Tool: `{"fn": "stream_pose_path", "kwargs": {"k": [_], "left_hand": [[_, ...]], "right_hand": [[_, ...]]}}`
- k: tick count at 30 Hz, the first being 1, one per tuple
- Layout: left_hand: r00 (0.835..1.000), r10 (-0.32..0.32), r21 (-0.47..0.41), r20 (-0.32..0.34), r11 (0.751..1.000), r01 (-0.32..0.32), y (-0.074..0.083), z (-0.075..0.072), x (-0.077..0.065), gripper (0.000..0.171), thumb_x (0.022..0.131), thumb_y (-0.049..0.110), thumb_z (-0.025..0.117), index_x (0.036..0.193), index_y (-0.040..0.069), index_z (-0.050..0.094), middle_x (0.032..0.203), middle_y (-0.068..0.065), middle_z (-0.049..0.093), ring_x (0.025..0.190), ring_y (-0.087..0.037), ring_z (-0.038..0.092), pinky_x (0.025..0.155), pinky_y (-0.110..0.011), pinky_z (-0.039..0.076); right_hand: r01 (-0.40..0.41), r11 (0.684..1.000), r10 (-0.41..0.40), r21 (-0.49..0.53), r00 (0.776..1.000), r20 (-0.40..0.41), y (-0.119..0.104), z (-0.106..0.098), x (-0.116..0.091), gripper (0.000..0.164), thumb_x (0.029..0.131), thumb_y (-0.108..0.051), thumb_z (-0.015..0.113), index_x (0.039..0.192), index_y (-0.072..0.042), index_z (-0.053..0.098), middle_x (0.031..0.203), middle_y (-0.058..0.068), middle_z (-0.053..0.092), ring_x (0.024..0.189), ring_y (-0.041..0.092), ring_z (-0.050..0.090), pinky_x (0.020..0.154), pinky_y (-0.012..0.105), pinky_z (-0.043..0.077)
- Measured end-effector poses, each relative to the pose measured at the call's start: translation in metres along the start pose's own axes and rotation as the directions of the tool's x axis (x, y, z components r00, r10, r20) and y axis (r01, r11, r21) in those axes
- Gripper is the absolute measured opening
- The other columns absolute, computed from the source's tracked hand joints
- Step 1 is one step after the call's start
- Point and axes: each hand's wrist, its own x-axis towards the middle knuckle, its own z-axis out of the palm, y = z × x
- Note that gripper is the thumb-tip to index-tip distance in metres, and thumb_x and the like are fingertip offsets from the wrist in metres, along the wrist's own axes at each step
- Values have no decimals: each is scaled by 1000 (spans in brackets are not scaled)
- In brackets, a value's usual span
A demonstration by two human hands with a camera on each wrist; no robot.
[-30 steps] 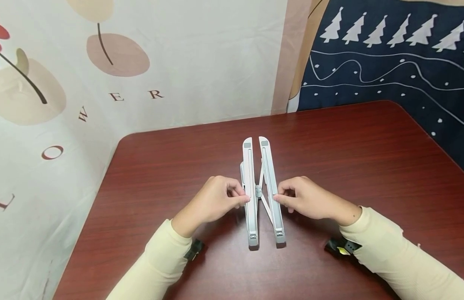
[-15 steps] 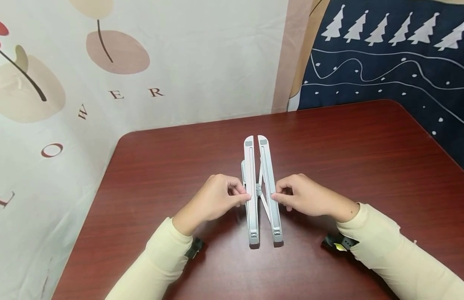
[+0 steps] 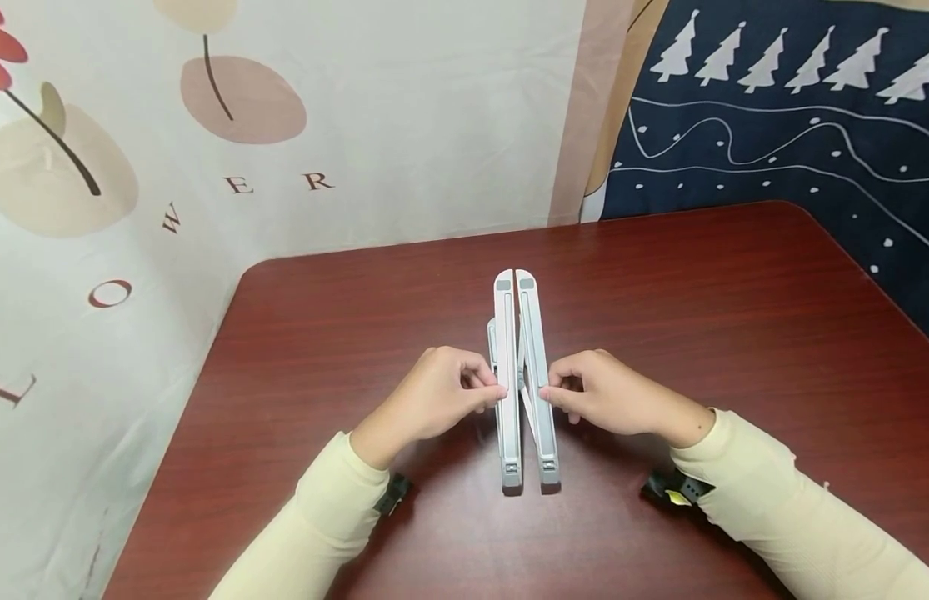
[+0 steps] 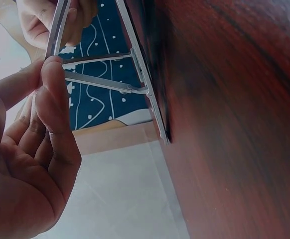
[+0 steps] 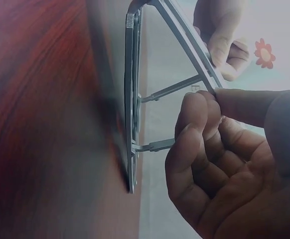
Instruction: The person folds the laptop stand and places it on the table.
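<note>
Left grip (image 3: 445, 396) and right grip (image 3: 610, 393) are each pinching one long rail (image 3: 535, 358) of a silver-white, metal-looking folding stand (image 3: 507, 358), standing between them on the red-brown wood-grain desk (image 3: 344, 317). Probably folding it narrow: ends beyond grips almost meeting, nearer ends gapping. Next likely calls for even inward pressure.

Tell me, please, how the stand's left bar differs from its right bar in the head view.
Slant: the left bar runs nearly straight up the picture, while the right bar slants more, its far end leaning toward the left bar. Hold: the left grip pinches the left bar; the right grip pinches the right bar. Both are pale silver, each with a grey patch at its far end.
</note>
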Motion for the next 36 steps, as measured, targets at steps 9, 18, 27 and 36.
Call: {"fn": "stream_pose_path", "kwargs": {"k": [9,18,27,36], "left_hand": [[1000,7,4,1,1000,-7,-1,1,1,13,87,22,77,75,20,73,63,9,67,58,-7,62,53,-24,47],[1000,8,-8,10,1000,-8,-2,2,2,12,88,22,77,77,19,73,65,6,69,59,-9,63,53,-24,47],[1000,5,-12,14,1000,-5,-1,3,2,13,88,21,77,76,19,73,66,6,69,59,-7,63,53,-23,46],[1000,3,-8,13,1000,-3,0,4,2,13,88,22,77,76,19,73,66,5,70,59,-7,64,53,-23,47]], "right_hand": [[-9,1000,9,5,1000,-9,-1,3,1,26,97,-17,65,73,-9,61,59,-4,57,55,15,60,54,24,46],[-8,1000,9,11,1000,-16,-2,6,2,28,97,-17,66,70,-13,59,57,-5,57,55,16,61,55,24,47],[0,1000,1,11,1000,-20,-3,10,3,26,96,-17,65,71,-10,60,57,-5,58,54,15,61,56,24,48],[-10,1000,10,12,1000,-21,-3,11,2,26,97,-18,65,71,-13,59,57,-5,58,54,14,60,56,24,47]]}}
